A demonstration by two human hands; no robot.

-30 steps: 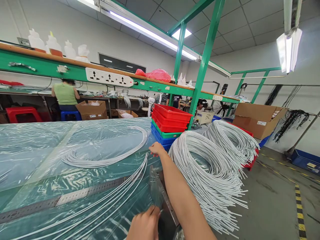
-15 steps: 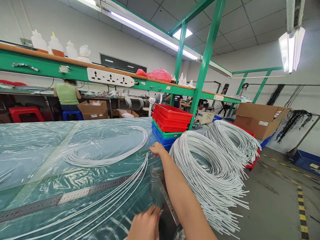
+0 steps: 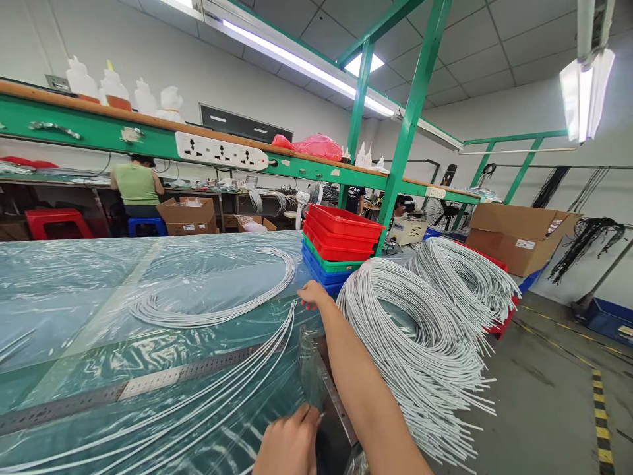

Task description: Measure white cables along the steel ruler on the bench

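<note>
Clearly, we have the loose wires point(image 3: 291, 320) on the table point(image 3: 103, 260): they fan out toward the lower left and draw together at their far tips, just beside the right hand point(image 3: 311, 295). That hand is at the end of a stretched arm, its fingers bent and close together; we cannot tell whether they are clamped on a wire or only near the tips. Closer to us, the left hand point(image 3: 289, 441) is curled, fingers folded in, next to the metal box point(image 3: 311, 369). A small pale bit shows by its fingertips, but we cannot tell whether they grip it.

Under the wires we see a ruler point(image 3: 153, 381) lying aslant. Beyond it lies a looped bundle point(image 3: 188, 322), curved round on its right side. Right of the forearm are two big coils, the near coil point(image 3: 366, 330) with its cut ends toward us, the far coil point(image 3: 445, 264) behind it.

Past the right hand we find stacked trays point(image 3: 341, 231), red over green over blue. Above the table runs a shelf with a power strip point(image 3: 221, 150) on its front and bottles point(image 3: 82, 82) and a pink bag point(image 3: 316, 146) on top.
</note>
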